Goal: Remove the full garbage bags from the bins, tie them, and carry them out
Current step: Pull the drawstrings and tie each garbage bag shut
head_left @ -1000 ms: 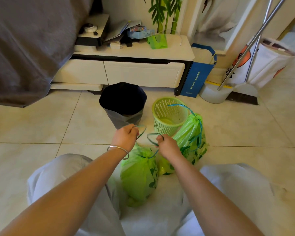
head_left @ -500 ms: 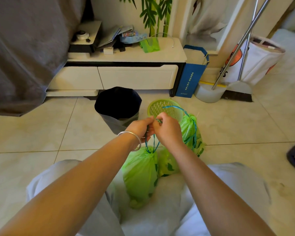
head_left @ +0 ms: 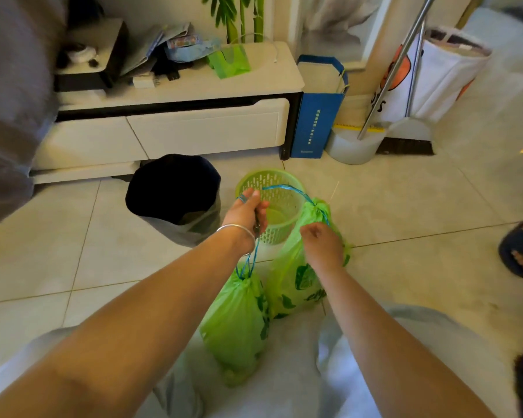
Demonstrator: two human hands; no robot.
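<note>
Blue drawstring (head_left: 249,263) in left hand (head_left: 245,213) fingers (head_left: 248,198)

right hand (head_left: 323,245) fingers behind its back

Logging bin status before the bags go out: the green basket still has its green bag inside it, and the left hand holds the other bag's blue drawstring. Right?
Not quite. The head view shows the green basket with no bag in it; both green bags sit outside it, on the floor. The rest stands: the left hand holds the nearer bag's blue drawstring.
</note>
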